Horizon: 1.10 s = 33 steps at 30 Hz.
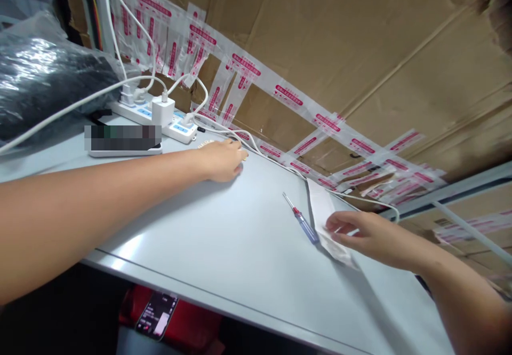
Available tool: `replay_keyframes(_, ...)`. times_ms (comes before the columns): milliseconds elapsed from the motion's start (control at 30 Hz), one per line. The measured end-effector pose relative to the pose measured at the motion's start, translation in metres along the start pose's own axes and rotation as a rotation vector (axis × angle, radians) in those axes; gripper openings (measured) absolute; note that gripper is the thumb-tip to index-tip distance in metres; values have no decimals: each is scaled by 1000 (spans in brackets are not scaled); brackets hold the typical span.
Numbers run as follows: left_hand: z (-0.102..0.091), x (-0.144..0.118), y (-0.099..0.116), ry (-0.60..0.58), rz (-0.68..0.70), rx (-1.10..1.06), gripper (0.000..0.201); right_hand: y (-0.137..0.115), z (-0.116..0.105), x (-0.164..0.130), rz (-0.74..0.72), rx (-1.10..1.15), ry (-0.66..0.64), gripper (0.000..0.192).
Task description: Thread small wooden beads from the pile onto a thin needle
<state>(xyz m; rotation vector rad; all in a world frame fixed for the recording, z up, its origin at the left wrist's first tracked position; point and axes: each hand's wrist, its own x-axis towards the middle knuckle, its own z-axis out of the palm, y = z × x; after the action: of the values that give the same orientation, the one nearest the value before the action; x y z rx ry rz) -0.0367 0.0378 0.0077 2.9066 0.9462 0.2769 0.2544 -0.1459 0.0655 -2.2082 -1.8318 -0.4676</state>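
My left hand (224, 160) reaches to the back of the grey tabletop, its fingers curled down. A small yellowish bit shows at the fingertips, but what they hold is mostly hidden. Beside the wrist lies a pale beaded or coiled item (206, 143), partly covered. On the right, my right hand (356, 232) has its thumb and fingers curled together at the edge of a long white paper strip (320, 205). Just left of the strip lies a screwdriver (306, 228) with a translucent bluish handle and red collar, its shaft pointing toward the back.
A white power strip (182, 131) with plugs and a white charger (162, 111) sits back left. Near it are a dark-screened device (124, 152) and a plastic-wrapped black bundle (52, 77). Taped cardboard (320, 50) walls the back. A phone (158, 312) lies below the front edge.
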Motion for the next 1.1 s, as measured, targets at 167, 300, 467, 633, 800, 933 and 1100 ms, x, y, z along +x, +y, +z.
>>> replay_keyframes(167,6,0,-2,-156,-74,-53,65,-22,9,6,-28,135,-67,44)
replay_keyframes(300,11,3,-4,-139,-46,-36,64,-45,24,17,-30,174,-153,45)
replay_keyframes(467,12,7,-6,-5,-7,2,42,-71,49,22,-117,-41,-270,31)
replay_keyframes(633,7,9,-6,40,-44,-35,36,-70,57,13,-123,-27,-386,23)
replay_keyframes(800,7,12,-7,84,-72,-168,35,-61,65,10,-54,74,-370,33)
replay_keyframes(933,6,13,-5,185,-94,-238,28,-65,79,10,-64,142,-256,30)
replay_keyframes(1100,4,14,1,435,-54,-318,18,-76,87,5,-120,312,85,21)
